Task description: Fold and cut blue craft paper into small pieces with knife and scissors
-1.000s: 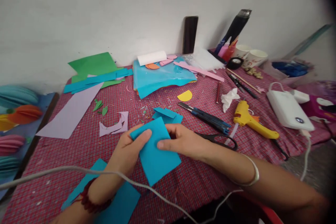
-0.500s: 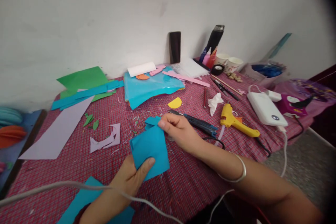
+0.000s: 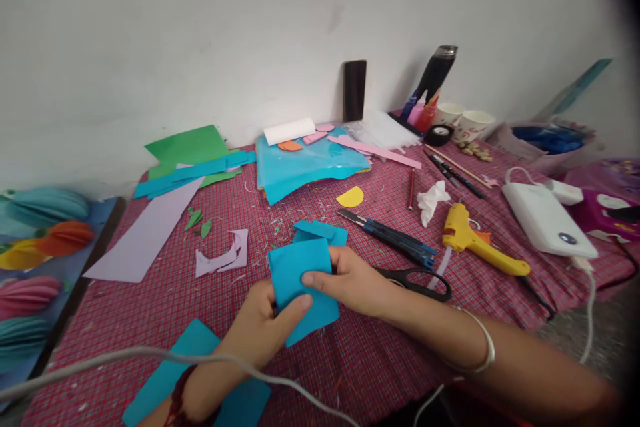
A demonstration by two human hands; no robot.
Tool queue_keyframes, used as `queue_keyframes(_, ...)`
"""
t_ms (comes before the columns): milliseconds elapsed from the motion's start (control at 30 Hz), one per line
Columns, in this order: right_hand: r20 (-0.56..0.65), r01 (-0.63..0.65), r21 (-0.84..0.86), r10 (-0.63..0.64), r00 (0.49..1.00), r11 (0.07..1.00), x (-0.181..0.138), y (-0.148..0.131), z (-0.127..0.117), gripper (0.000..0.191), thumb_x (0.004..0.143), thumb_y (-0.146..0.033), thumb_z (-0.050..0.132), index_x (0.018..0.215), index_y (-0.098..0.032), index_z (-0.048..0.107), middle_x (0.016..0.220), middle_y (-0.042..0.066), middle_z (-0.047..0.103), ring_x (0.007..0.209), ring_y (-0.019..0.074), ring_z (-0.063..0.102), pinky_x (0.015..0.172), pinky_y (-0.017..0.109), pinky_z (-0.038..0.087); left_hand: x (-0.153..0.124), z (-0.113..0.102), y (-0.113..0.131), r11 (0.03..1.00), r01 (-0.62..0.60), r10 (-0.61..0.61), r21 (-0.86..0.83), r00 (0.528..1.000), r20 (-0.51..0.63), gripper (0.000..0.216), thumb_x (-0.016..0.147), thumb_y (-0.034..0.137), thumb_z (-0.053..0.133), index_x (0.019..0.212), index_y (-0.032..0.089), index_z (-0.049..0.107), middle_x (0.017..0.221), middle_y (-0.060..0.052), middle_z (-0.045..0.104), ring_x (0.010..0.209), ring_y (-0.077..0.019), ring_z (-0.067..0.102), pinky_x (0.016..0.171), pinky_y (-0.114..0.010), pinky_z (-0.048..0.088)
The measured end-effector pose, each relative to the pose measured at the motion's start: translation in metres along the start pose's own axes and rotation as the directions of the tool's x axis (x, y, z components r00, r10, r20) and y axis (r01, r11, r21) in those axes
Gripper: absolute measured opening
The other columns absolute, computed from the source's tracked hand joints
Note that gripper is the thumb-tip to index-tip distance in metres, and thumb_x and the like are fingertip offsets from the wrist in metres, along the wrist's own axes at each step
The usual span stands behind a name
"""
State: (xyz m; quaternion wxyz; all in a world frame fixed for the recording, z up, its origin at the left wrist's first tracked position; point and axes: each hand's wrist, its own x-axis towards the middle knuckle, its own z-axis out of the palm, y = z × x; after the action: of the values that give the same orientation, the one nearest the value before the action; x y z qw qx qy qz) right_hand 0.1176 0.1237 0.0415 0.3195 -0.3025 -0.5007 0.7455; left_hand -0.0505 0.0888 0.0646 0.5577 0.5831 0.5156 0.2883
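Observation:
A folded square of blue paper is held just above the red checked tablecloth, near its front middle. My left hand grips the paper's lower edge, thumb laid across its face. On the right edge of the sheet my right hand pinches with thumb on top and fingers behind. More blue paper pieces lie just behind the sheet. Black-handled scissors rest beside my right wrist.
A blue sheet lies under my left forearm, with a white cable crossing it. A yellow glue gun, blue craft knife, white power bank, cups, pens and coloured paper stacks fill the back. Paper ornaments sit left.
My right hand came down from the paper's top corner to its right edge. My left hand shifted up slightly, and the sheet now sits squarer between both hands.

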Motion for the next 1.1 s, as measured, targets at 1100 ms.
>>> queue_keyframes(1100, -0.117, 0.068, -0.867, -0.334, 0.935, 0.494, -0.052, -0.055, -0.039, 0.01, 0.089, -0.023, 0.051, 0.088, -0.018, 0.059, 0.083, 0.002, 0.061, 0.074, 0.0131, 0.054, 0.069, 0.027, 0.041, 0.031, -0.02, -0.02, 0.798, 0.043, -0.353, -0.601, 0.842, -0.409, 0.023, 0.066, 0.021, 0.076, 0.087, 0.019, 0.066, 0.086, -0.001, 0.074, 0.074, -0.0186, 0.069, 0.072, -0.03, 0.059)
